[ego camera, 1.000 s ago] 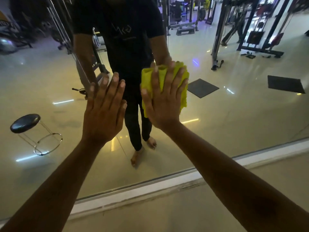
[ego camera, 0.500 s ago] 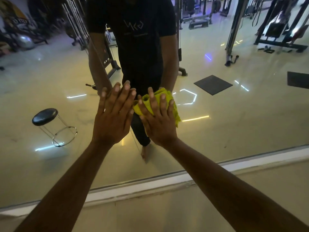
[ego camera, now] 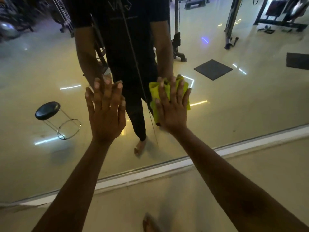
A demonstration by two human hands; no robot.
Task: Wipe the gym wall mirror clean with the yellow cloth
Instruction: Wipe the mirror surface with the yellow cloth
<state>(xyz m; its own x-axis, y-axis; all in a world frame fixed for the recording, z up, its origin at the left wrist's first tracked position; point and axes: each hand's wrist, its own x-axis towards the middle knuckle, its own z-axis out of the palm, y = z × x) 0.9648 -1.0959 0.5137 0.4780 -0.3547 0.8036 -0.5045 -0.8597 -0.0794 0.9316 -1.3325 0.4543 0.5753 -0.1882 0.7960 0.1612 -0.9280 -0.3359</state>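
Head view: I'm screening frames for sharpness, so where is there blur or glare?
Head view: dim overall; both hands, left and right on the yellow cloth, are slightly soft; the foot at bottom edge is smeared; bright light streaks glare in the mirror.

Both arms stretched forward and up, forearms bare, roughly parallel and apart. Left hand (ego camera: 106, 114) flat, palm forward, fingers straight and slightly spread, pointing up, thumb out to the side. Right hand (ego camera: 173, 107) same pose: palm forward, fingers straight and fanned, pressing flat, thumb out toward the left hand. Wrists nearly in line with the forearms. Hands level with each other, not touching. One bare foot (ego camera: 149, 223) at bottom edge, blurred.
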